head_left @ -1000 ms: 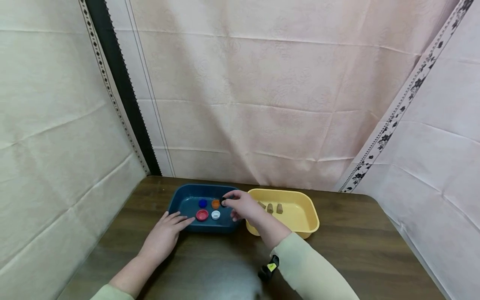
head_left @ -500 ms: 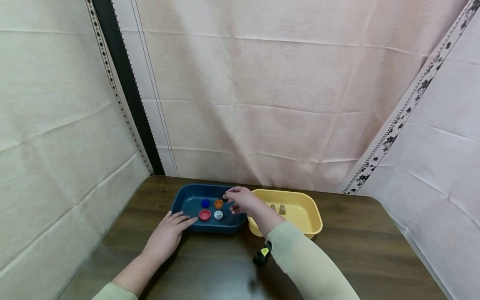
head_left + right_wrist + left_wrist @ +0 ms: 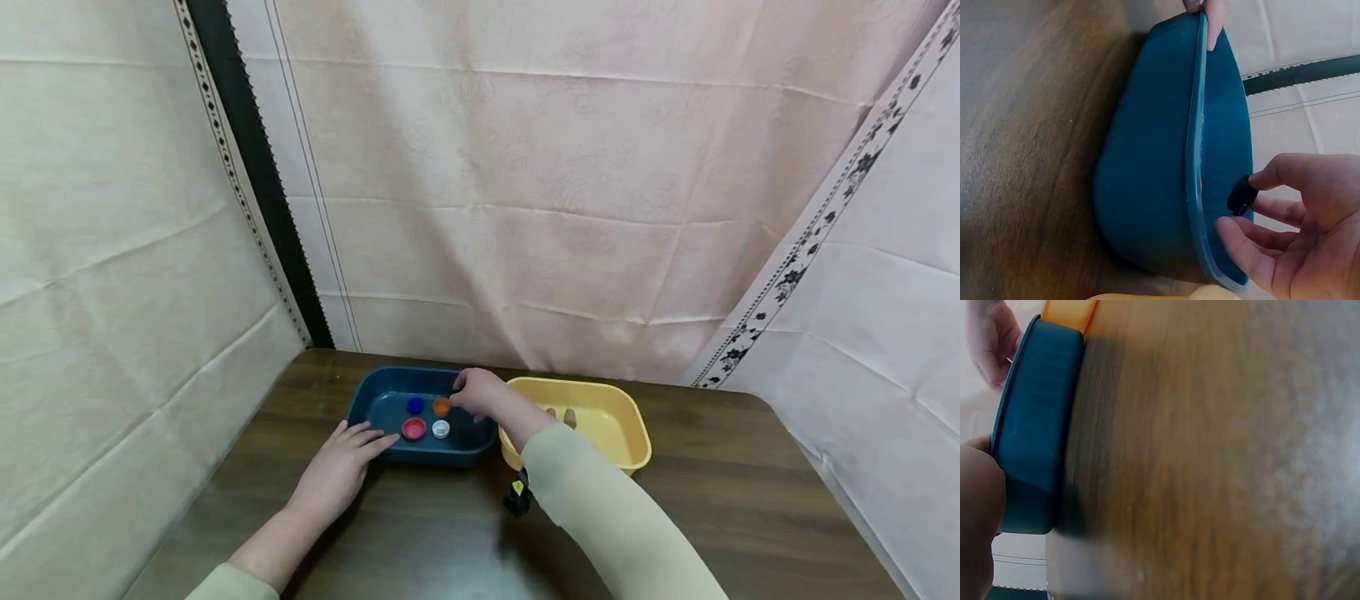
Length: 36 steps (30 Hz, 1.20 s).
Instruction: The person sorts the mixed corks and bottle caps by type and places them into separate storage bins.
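Observation:
In the head view my left hand lies with outstretched fingers on the near left rim of a dark blue tray. A blue bottle cap, an orange cap, a red cap and a white cap lie in that tray. Over the tray's right side, my right hand pinches a black bottle cap between thumb and fingers, seen in the right wrist view. From the head this black cap is hidden behind the hand.
A yellow tray stands to the right of the blue one, with brown corks in it, partly covered by the right forearm. Both trays sit on a dark wooden table. Pale cloth hangs behind and at the sides.
My right hand turns and its wrist swings forward over the tray, so the black cap passes out of the head view. The left hand stays on the rim. The head view shifts slightly.

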Available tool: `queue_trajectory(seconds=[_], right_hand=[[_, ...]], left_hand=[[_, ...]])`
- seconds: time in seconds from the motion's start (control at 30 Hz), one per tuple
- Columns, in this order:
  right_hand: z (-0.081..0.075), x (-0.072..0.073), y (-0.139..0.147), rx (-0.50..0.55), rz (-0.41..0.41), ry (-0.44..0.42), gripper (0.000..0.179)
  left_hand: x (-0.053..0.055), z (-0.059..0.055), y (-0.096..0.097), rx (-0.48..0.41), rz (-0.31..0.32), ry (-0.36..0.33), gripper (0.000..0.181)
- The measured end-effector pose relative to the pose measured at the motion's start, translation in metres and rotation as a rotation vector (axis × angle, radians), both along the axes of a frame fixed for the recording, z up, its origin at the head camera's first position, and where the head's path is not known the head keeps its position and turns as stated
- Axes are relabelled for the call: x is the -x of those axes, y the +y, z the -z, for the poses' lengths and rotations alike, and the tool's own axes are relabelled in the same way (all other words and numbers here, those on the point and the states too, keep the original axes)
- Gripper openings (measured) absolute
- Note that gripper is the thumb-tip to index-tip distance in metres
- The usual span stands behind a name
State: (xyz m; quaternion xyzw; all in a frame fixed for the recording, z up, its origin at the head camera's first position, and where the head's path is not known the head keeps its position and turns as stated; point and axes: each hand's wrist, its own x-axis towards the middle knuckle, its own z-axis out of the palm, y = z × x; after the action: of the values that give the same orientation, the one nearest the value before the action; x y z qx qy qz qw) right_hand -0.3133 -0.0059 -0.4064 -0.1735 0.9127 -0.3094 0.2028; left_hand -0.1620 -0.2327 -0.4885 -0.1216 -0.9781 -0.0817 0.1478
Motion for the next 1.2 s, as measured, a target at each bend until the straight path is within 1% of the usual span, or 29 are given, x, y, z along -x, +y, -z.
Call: queue_trajectory(seconds=[0.07, 0.17, 0.37, 0.63, 0.87, 1.03, 1.2], right_hand=[[-0.001, 0.000, -0.002, -0.059, -0.022, 0.031, 0.027], [0.000, 0.001, -0.006, -0.118, -0.036, 0.054, 0.026], [0.006, 0.003, -0.011, -0.205, -0.049, 0.082, 0.026], [0.018, 0.006, -0.016, -0.287, -0.026, 0.090, 0.029], [0.025, 0.004, -0.025, -0.410, -0.017, 0.148, 0.031], [0.029, 0.004, -0.030, -0.453, -0.011, 0.141, 0.030], [0.030, 0.002, -0.032, -0.483, -0.019, 0.145, 0.027]], left_hand=[[0.000, 0.000, 0.000, -0.001, 0.002, 0.002, 0.053], [0.000, -0.001, 0.000, -0.006, 0.008, 0.010, 0.052], [-0.001, -0.002, 0.000, -0.013, 0.014, 0.014, 0.053], [-0.001, -0.003, 0.001, -0.013, 0.011, 0.001, 0.053], [-0.001, -0.004, 0.002, -0.014, 0.011, -0.003, 0.054], [-0.001, -0.004, 0.002, -0.019, 0.009, -0.004, 0.053], [0.000, -0.003, 0.001, -0.016, 0.011, -0.003, 0.053]])
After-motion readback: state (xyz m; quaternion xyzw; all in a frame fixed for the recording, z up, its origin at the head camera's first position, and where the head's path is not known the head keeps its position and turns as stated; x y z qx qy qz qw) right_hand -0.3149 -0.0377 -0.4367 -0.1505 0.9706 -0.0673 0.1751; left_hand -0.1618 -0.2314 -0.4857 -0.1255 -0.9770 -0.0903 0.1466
